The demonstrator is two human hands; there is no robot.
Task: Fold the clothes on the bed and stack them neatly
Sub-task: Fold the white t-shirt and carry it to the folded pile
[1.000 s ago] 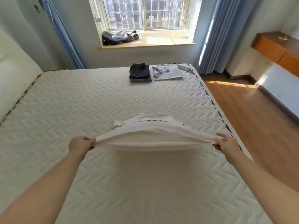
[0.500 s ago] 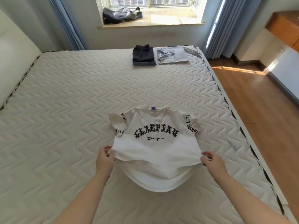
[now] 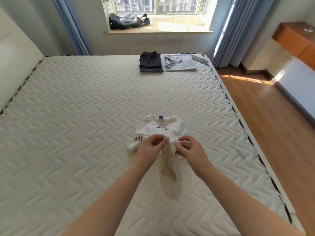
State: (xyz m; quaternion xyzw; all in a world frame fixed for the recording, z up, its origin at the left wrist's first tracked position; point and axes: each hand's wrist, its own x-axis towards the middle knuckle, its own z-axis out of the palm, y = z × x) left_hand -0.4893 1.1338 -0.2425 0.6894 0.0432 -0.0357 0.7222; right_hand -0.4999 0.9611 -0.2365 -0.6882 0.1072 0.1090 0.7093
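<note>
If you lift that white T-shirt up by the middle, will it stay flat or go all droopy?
Probably droopy. The white T-shirt already bunches and sags where the left hand and right hand pinch it. It likely weighs little, since fingertips alone gather it. It shouldn't slide much on the quilted mattress.

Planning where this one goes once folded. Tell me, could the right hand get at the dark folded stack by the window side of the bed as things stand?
Probably not yet: the right hand is pinching the white T-shirt, and the dark folded stack lies far across the bare mattress.
</note>
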